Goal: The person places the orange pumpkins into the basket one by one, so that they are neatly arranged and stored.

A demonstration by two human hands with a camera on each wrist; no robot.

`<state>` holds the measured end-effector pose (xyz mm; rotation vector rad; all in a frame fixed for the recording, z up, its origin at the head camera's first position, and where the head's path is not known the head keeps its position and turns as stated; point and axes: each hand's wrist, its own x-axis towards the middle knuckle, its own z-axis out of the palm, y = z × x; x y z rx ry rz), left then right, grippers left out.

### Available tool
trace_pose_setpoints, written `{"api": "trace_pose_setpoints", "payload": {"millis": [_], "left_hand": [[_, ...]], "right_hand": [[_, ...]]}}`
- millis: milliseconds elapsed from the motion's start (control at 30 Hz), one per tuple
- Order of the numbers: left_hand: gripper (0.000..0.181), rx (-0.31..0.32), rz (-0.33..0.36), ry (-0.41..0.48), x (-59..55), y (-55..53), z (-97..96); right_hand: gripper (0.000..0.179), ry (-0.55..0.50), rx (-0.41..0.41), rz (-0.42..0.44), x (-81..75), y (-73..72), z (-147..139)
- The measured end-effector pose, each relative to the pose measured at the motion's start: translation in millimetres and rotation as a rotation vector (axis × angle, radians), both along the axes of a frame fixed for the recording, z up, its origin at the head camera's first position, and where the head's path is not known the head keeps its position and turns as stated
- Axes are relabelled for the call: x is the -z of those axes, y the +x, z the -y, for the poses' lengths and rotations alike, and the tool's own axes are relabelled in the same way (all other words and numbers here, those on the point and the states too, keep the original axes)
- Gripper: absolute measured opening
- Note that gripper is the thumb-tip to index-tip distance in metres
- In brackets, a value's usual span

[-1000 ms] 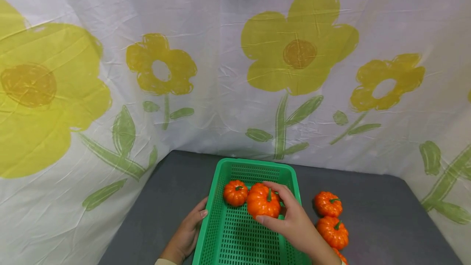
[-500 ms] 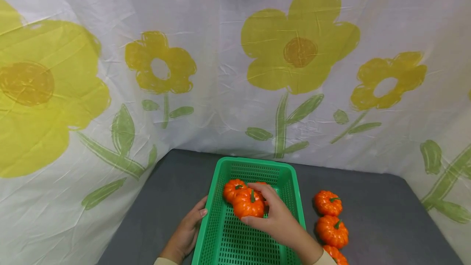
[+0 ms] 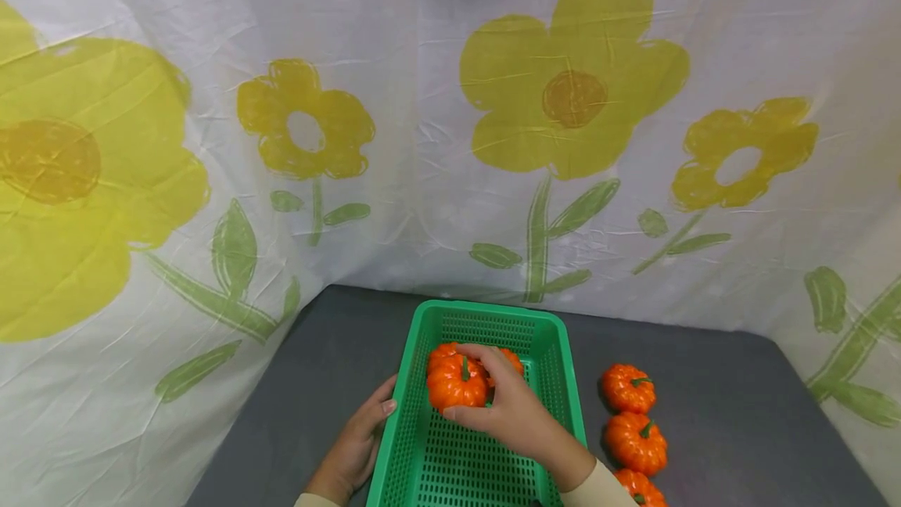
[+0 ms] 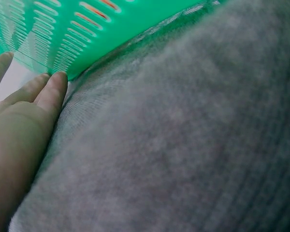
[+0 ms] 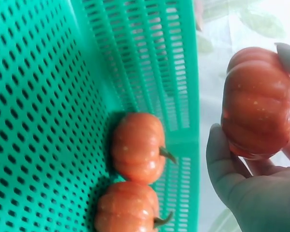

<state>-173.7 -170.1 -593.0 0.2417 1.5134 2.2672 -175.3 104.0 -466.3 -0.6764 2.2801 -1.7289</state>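
My right hand (image 3: 510, 413) grips a small orange pumpkin (image 3: 456, 383) between thumb and fingers, above the far left part of a green plastic basket (image 3: 404, 413). In the right wrist view this held pumpkin (image 5: 260, 104) appears raised over two other pumpkins inside, one (image 5: 137, 147) beside another (image 5: 127, 208), near the far wall. From the head, the held pumpkin and hand partly cover those two. My left hand (image 3: 355, 444) is at the basket's left side; in the left wrist view its straight fingers (image 4: 50, 92) touch the slotted outer wall (image 4: 72, 34).
Right of the basket, a row of pumpkins lies on the dark grey tabletop (image 3: 739, 413): a far one (image 3: 628, 388), a middle one (image 3: 637, 443) and a near one (image 3: 639, 487) cut off by the frame. A flower-printed curtain (image 3: 422, 139) hangs behind the table.
My right hand has carried the held pumpkin leftward across the basket, uncovering the pumpkin at the right inside and now overlapping the left one. The left hand stays at the basket's side.
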Motion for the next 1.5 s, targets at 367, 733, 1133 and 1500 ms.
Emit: {"api": "trace_pose_setpoints", "payload": {"millis": [367, 733, 1133, 1500], "left_hand": [[0.071, -0.013, 0.011, 0.018, 0.2, 0.6, -0.4], [0.071, 0.012, 0.013, 0.060, 0.4, 1.7, 0.0], [0.070, 0.026, -0.003, 0.053, -2.2, 0.1, -0.6], [0.071, 0.021, -0.001, 0.047, -1.2, 0.2, 0.6]], "right_hand": [[0.073, 0.058, -0.038, 0.003, 5.7, -5.9, 14.2], [0.077, 0.152, -0.076, 0.022, 18.6, -14.9, 24.4], [0.076, 0.261, -0.106, 0.049, 29.2, -14.5, 24.2], [0.076, 0.369, -0.118, -0.020, 37.1, -17.5, 23.1]]}}
